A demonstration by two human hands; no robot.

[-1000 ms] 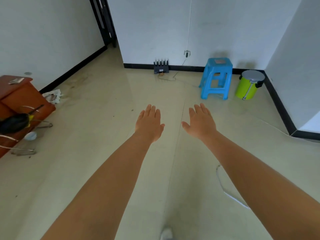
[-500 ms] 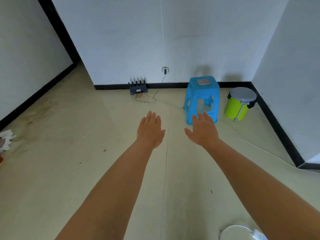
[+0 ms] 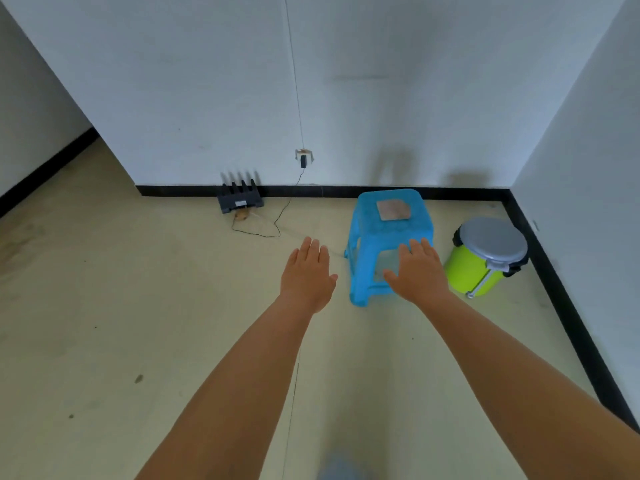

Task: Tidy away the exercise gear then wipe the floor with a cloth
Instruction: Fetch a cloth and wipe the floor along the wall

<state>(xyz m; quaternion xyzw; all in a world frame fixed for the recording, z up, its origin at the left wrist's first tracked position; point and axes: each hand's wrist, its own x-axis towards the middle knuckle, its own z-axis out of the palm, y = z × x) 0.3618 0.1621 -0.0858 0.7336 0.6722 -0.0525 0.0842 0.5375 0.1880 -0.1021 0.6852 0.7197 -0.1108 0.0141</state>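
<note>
left hand point(image 3: 308, 271) flat, empty, fingers spread | right hand point(image 3: 417, 271) likewise, before blue stool point(image 3: 388, 230) | green bin point(image 3: 485, 261) far right | floor point(image 3: 138, 306) bare

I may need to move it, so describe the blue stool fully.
The blue stool looks like moulded plastic, with a square seat, splayed legs and open sides. It stands upright on the floor near the back wall, left of a green bin, apart from it. A small flat brownish square lies on its seat. The right hand, open, overlaps its front in view; contact cannot be told.
</note>
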